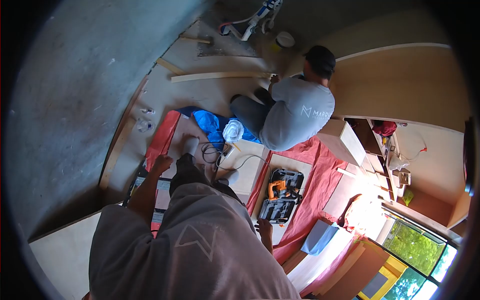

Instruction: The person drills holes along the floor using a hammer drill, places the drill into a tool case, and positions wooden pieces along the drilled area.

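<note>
My left hand (162, 164) is curled closed over the edge of a red cloth (164, 134) on the floor, with nothing showing from its fingers. Off to the other side, my right hand (264, 228) hangs with its fingers apart and holds nothing. Nearest to it lies an open dark tool case (274, 211). An orange power tool (276, 189) rests in the case, and a cable (250, 159) runs near it. My feet in light socks stand on the boards ahead.
A co-worker (295, 112) in a grey shirt and dark cap crouches ahead, one hand near a long wooden strip (220, 76). Blue sheeting (207, 125) and a white bundle (233, 130) lie between us. A bucket (284, 41) stands farther back. Shelving (372, 145) rises at right.
</note>
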A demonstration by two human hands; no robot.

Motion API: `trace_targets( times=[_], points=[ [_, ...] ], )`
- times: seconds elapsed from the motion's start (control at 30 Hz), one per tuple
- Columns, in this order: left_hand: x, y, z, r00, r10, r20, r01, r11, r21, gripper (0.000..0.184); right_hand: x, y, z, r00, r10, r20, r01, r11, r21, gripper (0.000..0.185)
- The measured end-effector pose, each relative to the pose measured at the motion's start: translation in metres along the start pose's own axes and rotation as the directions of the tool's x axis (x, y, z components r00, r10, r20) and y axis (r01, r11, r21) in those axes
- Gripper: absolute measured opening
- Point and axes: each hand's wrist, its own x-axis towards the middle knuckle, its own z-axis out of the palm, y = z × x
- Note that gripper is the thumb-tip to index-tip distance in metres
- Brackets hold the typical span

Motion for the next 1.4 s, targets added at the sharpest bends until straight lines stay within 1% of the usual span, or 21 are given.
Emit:
trace_targets(
  times=[0.1, 0.2, 0.3, 0.37, 0.4, 0.5, 0.6, 0.7, 0.73, 0.8, 1.0, 1.07, 1.1, 1.2, 1.3, 1.4],
  points=[
    [0.011, -0.019, 0.004, 0.998, 0.051, 0.032, -0.052, 0.998, 0.029, 0.027, -0.005, -0.012, 0.0, 1.0, 0.011, 0.006, -0.011, 1.0, -0.002, 0.027],
    [0.012, -0.019, 0.005, 0.998, 0.043, 0.053, -0.048, 0.993, 0.104, 0.028, -0.006, -0.019, -0.002, 1.0, 0.018, 0.002, -0.018, 0.999, -0.03, 0.026],
    [0.003, -0.013, 0.007, 0.997, 0.069, 0.024, -0.072, 0.99, 0.121, 0.032, -0.005, -0.019, -0.006, 1.0, 0.002, 0.007, -0.001, 1.0, -0.018, 0.026],
    [0.001, -0.011, 0.009, 0.999, 0.041, 0.002, -0.041, 0.993, 0.11, 0.033, -0.004, -0.019, -0.009, 1.0, 0.003, 0.01, -0.003, 1.0, 0.003, 0.026],
    [-0.001, -0.009, 0.01, 1.0, 0.027, -0.008, -0.026, 0.994, 0.105, 0.033, -0.003, -0.023, -0.009, 1.0, 0.025, 0.003, -0.025, 0.999, -0.026, 0.026],
    [-0.002, -0.005, 0.008, 0.998, -0.019, 0.056, 0.013, 0.994, 0.11, 0.034, -0.004, -0.029, -0.013, 1.0, 0.022, 0.017, -0.021, 0.999, -0.047, 0.026],
    [0.001, -0.01, 0.011, 0.999, -0.026, 0.033, 0.022, 0.995, 0.093, 0.034, -0.005, -0.032, -0.015, 1.0, -0.022, 0.02, 0.023, 0.999, -0.031, 0.027],
    [0.007, -0.019, 0.018, 1.0, 0.019, 0.003, -0.02, 0.993, 0.117, 0.034, -0.008, -0.041, -0.022, 1.0, -0.006, 0.02, 0.007, 0.999, -0.052, 0.027],
    [0.008, -0.019, 0.02, 0.999, 0.032, 0.005, -0.033, 0.992, 0.122, 0.035, -0.009, -0.045, -0.023, 1.0, -0.009, 0.01, 0.01, 0.996, -0.093, 0.028],
    [0.009, -0.019, 0.02, 0.998, 0.059, 0.007, -0.059, 0.989, 0.135, 0.035, -0.008, -0.049, -0.026, 1.0, -0.001, 0.003, 0.001, 0.994, -0.112, 0.029],
    [0.005, -0.007, 0.015, 1.0, -0.014, 0.003, 0.014, 0.992, 0.128, 0.035, -0.008, -0.056, -0.029, 1.0, 0.01, -0.019, -0.012, 0.994, -0.107, 0.03],
    [0.023, -0.04, 0.025, 0.999, 0.04, -0.032, -0.037, 0.993, 0.112, 0.032, -0.009, -0.061, -0.028, 1.0, 0.005, -0.02, -0.007, 0.994, -0.111, 0.03],
    [0.025, -0.042, 0.025, 0.996, 0.069, -0.047, -0.064, 0.992, 0.105, 0.031, -0.009, -0.06, -0.028, 1.0, 0.0, -0.022, -0.002, 0.994, -0.111, 0.03],
    [0.024, -0.043, 0.019, 0.999, 0.028, -0.037, -0.026, 0.997, 0.069, 0.031, -0.01, -0.061, -0.026, 1.0, -0.018, -0.019, 0.016, 0.993, -0.117, 0.03],
    [0.017, -0.029, 0.0, 0.998, -0.044, 0.053, 0.044, 0.999, -0.001, 0.032, -0.015, -0.067, -0.019, 1.0, -0.024, -0.019, 0.021, 0.99, -0.14, 0.03],
    [0.015, -0.017, -0.019, 0.998, 0.021, 0.053, -0.026, 0.996, 0.088, 0.021, -0.016, -0.072, -0.009, 1.0, -0.011, -0.025, 0.008, 0.991, -0.135, 0.033]
  ],
)
